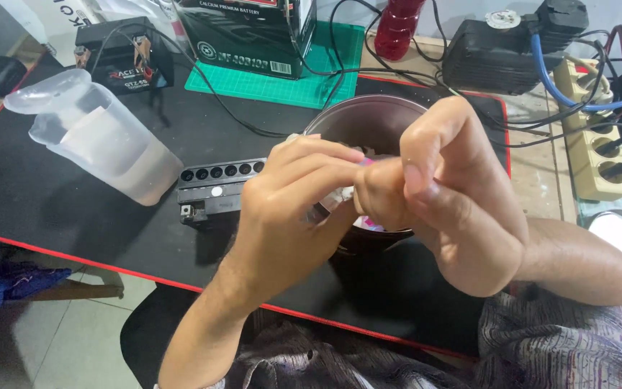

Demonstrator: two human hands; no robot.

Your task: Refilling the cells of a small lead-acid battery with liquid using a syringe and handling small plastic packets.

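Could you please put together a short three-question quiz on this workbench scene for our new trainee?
1. True or false: the clear plastic jug lies on the black mat.
2. Which thing sits directly behind the two hands? A. the dark bowl B. the red bottle C. the power strip
3. Fill in: the small black battery with a row of round holes on top lies between the jug and the ____.

Key
1. True: it lies tipped over on its side.
2. A: the left hand and right hand meet over the bowl, pinching a small item too hidden to identify.
3. Bowl.
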